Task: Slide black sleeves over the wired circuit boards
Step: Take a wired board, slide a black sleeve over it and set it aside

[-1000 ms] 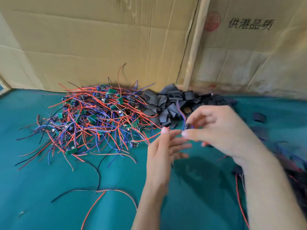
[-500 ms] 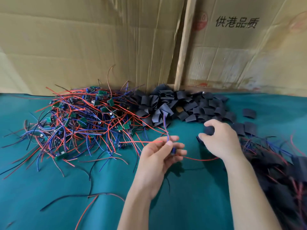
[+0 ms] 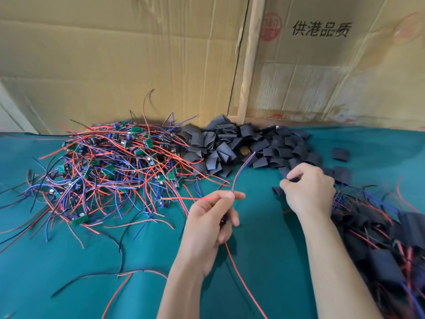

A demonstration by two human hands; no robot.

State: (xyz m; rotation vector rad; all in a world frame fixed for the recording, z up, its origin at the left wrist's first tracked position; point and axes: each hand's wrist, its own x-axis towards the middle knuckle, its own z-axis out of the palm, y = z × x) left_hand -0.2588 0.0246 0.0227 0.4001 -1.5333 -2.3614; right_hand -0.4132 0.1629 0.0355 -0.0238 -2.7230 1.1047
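Pinching one black sleeve (image 3: pixel 290 180) at the near edge of the sleeve pile (image 3: pixel 241 148) on the tabletop (image 3: pixel 69 261), the right hand (image 3: pixel 309 189) should squeeze it open while the left hand (image 3: pixel 210 221), clamped on the wired board (image 3: pixel 224 220), aims its wires (image 3: pixel 241 171) inside.

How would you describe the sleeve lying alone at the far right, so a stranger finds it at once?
Start at the heap of black sleeves against the cardboard wall. Look right, past its edge, onto bare green cloth. The lone sleeve lies farthest back, touching nothing.
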